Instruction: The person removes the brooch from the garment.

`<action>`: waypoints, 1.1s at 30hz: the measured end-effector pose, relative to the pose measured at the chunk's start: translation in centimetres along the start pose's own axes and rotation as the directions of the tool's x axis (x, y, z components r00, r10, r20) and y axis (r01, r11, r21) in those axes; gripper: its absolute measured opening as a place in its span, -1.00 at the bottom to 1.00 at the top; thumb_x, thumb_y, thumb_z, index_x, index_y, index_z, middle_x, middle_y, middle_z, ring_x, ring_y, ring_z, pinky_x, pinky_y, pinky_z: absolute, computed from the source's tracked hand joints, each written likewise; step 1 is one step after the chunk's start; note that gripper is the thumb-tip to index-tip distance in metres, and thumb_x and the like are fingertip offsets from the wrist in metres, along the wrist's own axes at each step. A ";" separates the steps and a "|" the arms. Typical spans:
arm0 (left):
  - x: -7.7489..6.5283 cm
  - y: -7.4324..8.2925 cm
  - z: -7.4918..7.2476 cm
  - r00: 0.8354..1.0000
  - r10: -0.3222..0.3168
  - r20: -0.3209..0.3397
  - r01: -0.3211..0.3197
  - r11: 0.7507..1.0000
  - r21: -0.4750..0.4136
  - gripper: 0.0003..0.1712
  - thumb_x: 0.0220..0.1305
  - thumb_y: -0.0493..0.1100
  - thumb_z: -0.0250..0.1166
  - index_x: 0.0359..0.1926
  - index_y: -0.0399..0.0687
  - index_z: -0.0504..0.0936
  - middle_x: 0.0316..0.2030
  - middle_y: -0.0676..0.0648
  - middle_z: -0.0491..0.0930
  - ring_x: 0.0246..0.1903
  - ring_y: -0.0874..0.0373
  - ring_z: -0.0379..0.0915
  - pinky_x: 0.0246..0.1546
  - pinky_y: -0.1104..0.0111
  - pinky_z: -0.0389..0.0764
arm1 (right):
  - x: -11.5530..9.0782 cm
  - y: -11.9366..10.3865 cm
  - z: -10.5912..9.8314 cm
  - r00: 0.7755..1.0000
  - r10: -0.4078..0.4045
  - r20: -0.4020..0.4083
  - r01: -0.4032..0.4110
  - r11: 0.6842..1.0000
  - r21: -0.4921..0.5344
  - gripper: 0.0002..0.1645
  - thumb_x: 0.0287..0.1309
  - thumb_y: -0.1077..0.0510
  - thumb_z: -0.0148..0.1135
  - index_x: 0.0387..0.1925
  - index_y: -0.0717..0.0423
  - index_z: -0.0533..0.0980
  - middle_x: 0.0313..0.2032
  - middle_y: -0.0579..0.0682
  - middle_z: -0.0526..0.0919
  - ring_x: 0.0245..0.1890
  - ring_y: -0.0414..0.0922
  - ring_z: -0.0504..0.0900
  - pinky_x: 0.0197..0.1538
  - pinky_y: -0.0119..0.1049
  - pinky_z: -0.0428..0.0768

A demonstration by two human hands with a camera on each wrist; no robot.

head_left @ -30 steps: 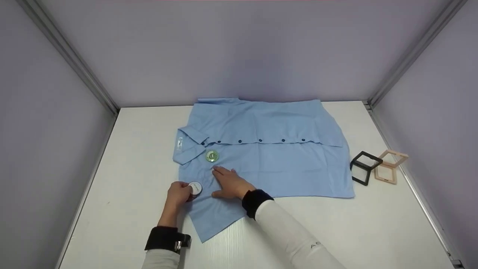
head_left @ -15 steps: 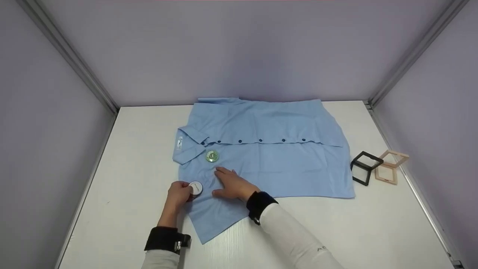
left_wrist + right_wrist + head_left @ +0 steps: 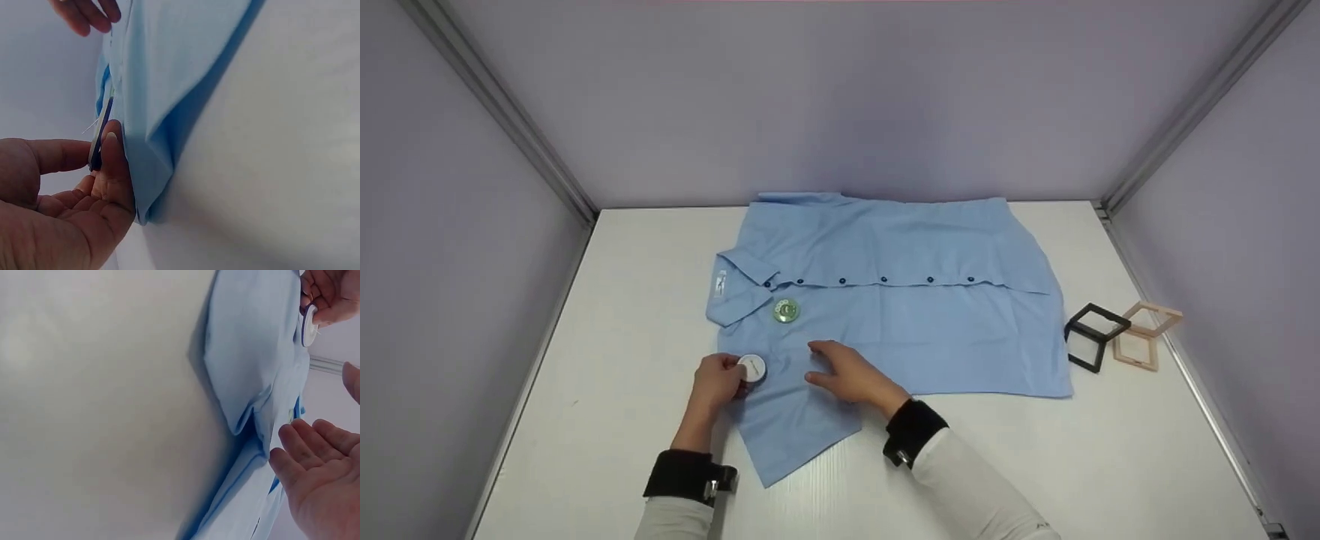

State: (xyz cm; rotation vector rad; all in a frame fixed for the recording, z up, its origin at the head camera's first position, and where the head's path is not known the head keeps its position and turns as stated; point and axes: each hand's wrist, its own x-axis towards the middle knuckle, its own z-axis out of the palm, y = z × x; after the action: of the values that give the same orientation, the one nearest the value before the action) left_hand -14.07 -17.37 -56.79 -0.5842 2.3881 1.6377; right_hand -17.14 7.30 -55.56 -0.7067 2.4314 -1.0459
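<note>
My left hand [image 3: 718, 380] pinches a round badge [image 3: 751, 368] between thumb and finger, its white side up, over the sleeve end of a light blue shirt [image 3: 945, 330]. In the left wrist view the badge [image 3: 102, 132] stands edge-on with a dark rim and a thin line sticking out. My right hand [image 3: 855, 375] hovers over the shirt near the sleeve, fingers loosely extended and holding nothing. A green round badge [image 3: 786, 310] lies on the shirt just below the collar.
On the right of the white table [image 3: 607, 315] lie a black hinged frame [image 3: 1091, 337] and a beige hinged frame [image 3: 1140, 334], both spread open. Grey panels [image 3: 840, 105] enclose the table at the back and sides.
My right hand has lifted off the shirt and moved to the right. The left hand has risen slightly with the badge still pinched.
</note>
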 end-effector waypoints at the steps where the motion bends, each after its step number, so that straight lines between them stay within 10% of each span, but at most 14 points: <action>1: 0.0 0.1 0.0 1.000 0.008 -0.001 -0.008 1.000 -0.006 -0.73 0.26 -0.37 0.10 -0.09 -0.48 0.57 -0.47 -0.20 0.60 -0.54 0.06 0.59 -0.51 0.31 0.60 | -0.2 0.1 0.0 1.000 -0.005 -0.010 0.005 1.000 0.019 -0.29 0.36 -0.02 0.19 0.38 0.25 0.27 0.27 0.15 0.43 0.29 0.03 0.38 0.33 -0.11 0.30; 11: -1.0 1.9 2.2 0.995 0.102 -0.001 -0.102 0.991 -0.084 -0.75 0.30 -0.37 0.17 -0.06 -0.45 0.60 -0.38 -0.20 0.59 -0.47 0.00 0.61 -0.39 0.20 0.68 | -1.2 -0.3 -0.6 0.998 -0.014 -0.069 0.033 0.958 0.285 -0.38 0.36 0.07 0.20 0.30 0.33 0.34 -0.01 0.10 0.59 -0.04 -0.01 0.64 -0.04 -0.12 0.63; 22: -3.1 4.9 4.0 0.957 0.288 -0.038 -0.290 0.940 -0.177 -0.78 0.23 -0.38 0.29 -0.11 -0.44 0.66 -0.39 -0.17 0.68 -0.48 0.10 0.61 -0.41 0.35 0.65 | -1.8 -2.2 -1.6 0.992 0.054 -0.113 0.032 0.763 0.646 -0.49 0.37 0.22 0.16 0.24 0.41 0.33 -0.18 0.11 0.53 -0.20 0.28 0.64 -0.21 0.06 0.66; 28: -4.0 5.9 4.6 0.942 0.328 -0.078 -0.337 0.915 -0.222 -0.77 0.19 -0.38 0.32 -0.11 -0.38 0.64 -0.43 -0.14 0.66 -0.50 0.10 0.61 -0.43 0.39 0.65 | -1.8 -2.3 -2.0 0.982 0.068 -0.178 0.078 0.710 0.699 -0.56 0.32 0.32 0.17 0.15 0.50 0.37 -0.28 0.06 0.53 -0.38 0.02 0.66 -0.18 0.24 0.60; 33: -4.7 6.5 5.1 0.927 0.365 -0.087 -0.375 0.899 -0.227 -0.78 0.21 -0.36 0.33 -0.11 -0.36 0.64 -0.42 -0.13 0.66 -0.50 0.08 0.61 -0.44 0.39 0.65 | -2.0 -2.5 -2.0 0.976 0.087 -0.198 0.082 0.698 0.711 -0.57 0.26 0.30 0.25 0.09 0.44 0.42 -0.29 0.05 0.53 -0.44 -0.12 0.64 -0.24 -0.02 0.68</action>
State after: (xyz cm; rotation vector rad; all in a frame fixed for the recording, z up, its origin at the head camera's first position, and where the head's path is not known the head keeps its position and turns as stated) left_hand -12.90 -9.60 -51.40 -0.2018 2.4636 2.1108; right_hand -15.96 8.13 -52.09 -0.3142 1.8935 -1.9911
